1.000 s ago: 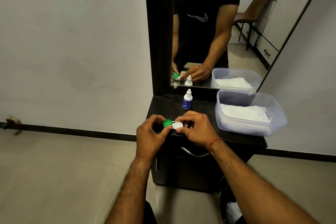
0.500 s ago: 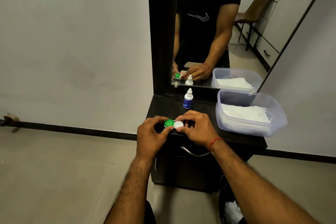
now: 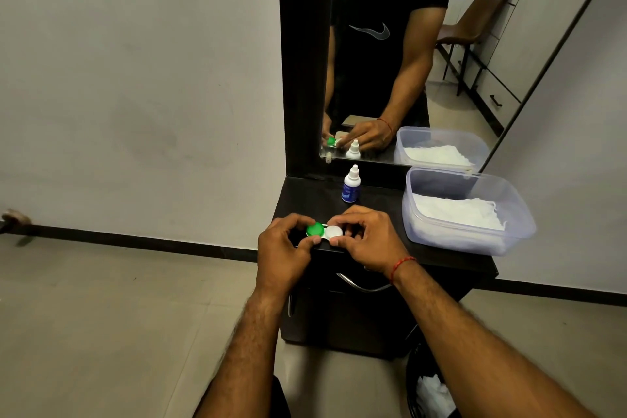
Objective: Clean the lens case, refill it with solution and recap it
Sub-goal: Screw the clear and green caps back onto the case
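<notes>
The case (image 3: 324,231) lies long axis left-right at the black tabletop's (image 3: 441,254) front edge; left hand (image 3: 283,249) grip pinches its round green cap (image 3: 315,230), right hand (image 3: 368,241) grip its smooth white cap (image 3: 334,232)

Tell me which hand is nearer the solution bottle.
Right. The right hand sits just in front of the bottle, fingers on the lens case's white cap. The left hand is farther, to the bottle's front-left, on the green cap.

A small plastic lens case (image 3: 324,232), capped green and white, is held level; a white, blue-labelled solution bottle (image 3: 351,184) is stood upright behind.
</notes>
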